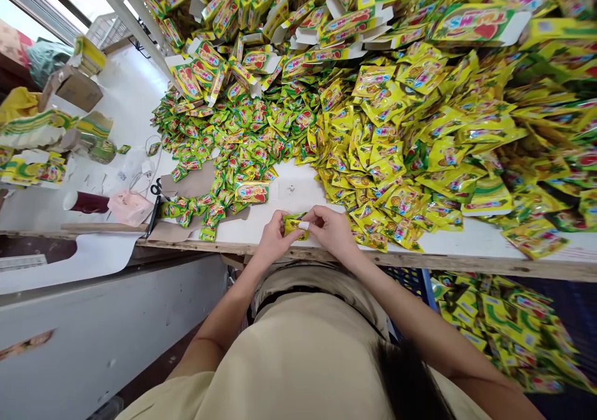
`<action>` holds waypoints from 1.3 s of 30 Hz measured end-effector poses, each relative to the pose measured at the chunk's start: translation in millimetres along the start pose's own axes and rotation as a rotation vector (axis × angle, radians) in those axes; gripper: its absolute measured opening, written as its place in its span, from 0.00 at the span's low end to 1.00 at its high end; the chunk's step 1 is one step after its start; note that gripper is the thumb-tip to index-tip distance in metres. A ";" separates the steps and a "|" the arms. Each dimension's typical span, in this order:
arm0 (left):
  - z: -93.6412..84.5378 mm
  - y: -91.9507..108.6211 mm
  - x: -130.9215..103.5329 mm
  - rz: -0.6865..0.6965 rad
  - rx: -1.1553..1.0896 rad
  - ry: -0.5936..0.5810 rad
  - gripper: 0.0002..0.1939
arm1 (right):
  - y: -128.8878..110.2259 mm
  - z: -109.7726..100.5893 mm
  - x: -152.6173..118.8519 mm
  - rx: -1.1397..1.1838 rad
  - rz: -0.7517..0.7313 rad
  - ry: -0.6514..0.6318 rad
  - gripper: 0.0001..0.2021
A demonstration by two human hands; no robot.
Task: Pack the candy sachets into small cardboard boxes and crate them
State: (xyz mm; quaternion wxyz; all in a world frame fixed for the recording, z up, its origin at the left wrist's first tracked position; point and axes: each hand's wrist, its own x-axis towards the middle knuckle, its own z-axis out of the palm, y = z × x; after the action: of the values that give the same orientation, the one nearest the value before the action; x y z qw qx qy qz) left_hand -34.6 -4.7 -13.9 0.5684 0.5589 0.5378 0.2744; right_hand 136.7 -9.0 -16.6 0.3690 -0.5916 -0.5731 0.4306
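Note:
A small yellow-green candy box (293, 223) is held between both hands just above the table's front edge, a white flap showing at its right end. My left hand (273, 238) grips its left end with thumb and fingers. At the flap, the fingers of my right hand (333, 232) are pinched together. Just beyond lies a flat candy box (252, 191) with a printed front. To the right spreads a heap of yellow candy packets (373, 152). Small green wrapped candies (252, 140) are piled behind and to the left.
Boxes with open white flaps (345, 28) are stacked at the back. Scissors (158, 188), a dark red cup-like cylinder (91, 202) and a pink bag (130, 208) lie on the left. Below the table at right, a blue crate (426, 289) stands beside more yellow-green packaging (504, 326).

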 end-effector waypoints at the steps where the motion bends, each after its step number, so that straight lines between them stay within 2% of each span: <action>1: 0.3 -0.4 -0.4 0.008 0.015 0.009 0.20 | 0.5 -0.1 -0.6 -0.017 -0.015 0.016 0.02; 4: 2.3 0.2 -2.0 0.048 0.096 0.010 0.15 | 1.8 -1.6 -0.2 -0.046 -0.030 0.021 0.15; 6: 5.2 0.8 -3.7 0.067 0.204 -0.021 0.13 | 1.6 -2.9 1.6 -0.071 -0.045 -0.095 0.19; 8: 7.5 1.0 -4.9 0.096 0.303 -0.047 0.14 | 0.7 -4.6 4.1 -0.132 -0.064 -0.229 0.16; 10: 5.1 2.8 -3.6 0.150 0.333 -0.054 0.19 | 0.2 -7.0 5.9 -0.216 -0.073 -0.276 0.11; 13: -14.0 12.5 6.5 0.293 0.421 0.034 0.29 | -0.1 -12.2 4.7 -0.331 -0.102 -0.270 0.08; 15: -34.9 22.0 18.9 0.377 0.645 0.168 0.30 | -1.3 -15.5 0.8 -0.405 -0.136 -0.285 0.09; 17: -56.1 30.3 33.1 0.381 0.878 0.270 0.31 | -3.3 -17.5 -4.5 -0.469 -0.139 -0.331 0.10; 20: -76.5 37.4 50.2 0.366 1.071 0.286 0.28 | -3.8 -18.6 -11.6 -0.492 -0.096 -0.415 0.10; 22: -79.1 40.3 54.8 0.385 1.116 0.279 0.24 | -1.3 -20.3 -13.2 -0.431 -0.064 -0.411 0.10; 24: -73.4 42.9 53.1 0.412 1.119 0.285 0.23 | 0.9 -24.1 -11.2 -0.301 -0.043 -0.308 0.08; 26: -60.6 44.4 47.1 0.418 1.087 0.256 0.26 | -0.3 -28.9 -5.2 -0.111 -0.043 -0.121 0.07; 29: -34.1 41.7 35.5 0.370 0.972 0.131 0.30 | -9.6 -32.7 8.1 0.156 -0.080 0.177 0.09; 31: -17.0 36.6 28.9 0.363 0.861 0.073 0.32 | -16.1 -31.1 16.1 0.216 -0.098 0.304 0.10; 33: -4.2 30.6 24.1 0.383 0.775 0.089 0.34 | -18.6 -27.7 20.5 0.167 -0.105 0.351 0.11; 35: 2.9 25.6 21.2 0.392 0.738 0.163 0.33 | -16.9 -25.2 20.9 0.061 -0.097 0.335 0.12; 37: 5.4 22.9 19.8 0.385 0.744 0.224 0.32 | -14.0 -25.7 18.7 -0.052 -0.075 0.262 0.12; 39: 5.4 22.6 19.4 0.375 0.772 0.233 0.31 | -13.1 -29.5 16.5 -0.150 -0.077 0.149 0.12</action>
State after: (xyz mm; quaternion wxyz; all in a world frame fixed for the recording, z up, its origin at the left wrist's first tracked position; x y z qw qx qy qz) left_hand -17.9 16.2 0.2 0.1941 0.7836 0.5504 0.2130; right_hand 159.0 10.0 4.7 0.3814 -0.6257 -0.5969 0.3267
